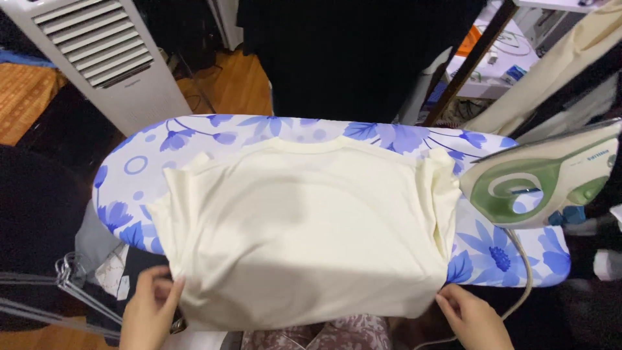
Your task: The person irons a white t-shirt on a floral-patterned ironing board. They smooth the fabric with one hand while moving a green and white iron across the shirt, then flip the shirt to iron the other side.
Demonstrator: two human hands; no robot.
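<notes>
A cream shirt (304,227) lies spread flat across a blue-flowered ironing board (259,129), its lower edge hanging over the near side. The left hand (150,311) and right hand (473,317) each have their fingers closed on a bottom corner of the shirt. A green-and-white iron (544,178) stands upright on the board's right end, just beside the shirt's sleeve.

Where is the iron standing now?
The green and white iron stands at the right end of the ironing board, beside the cream shirt.
</notes>
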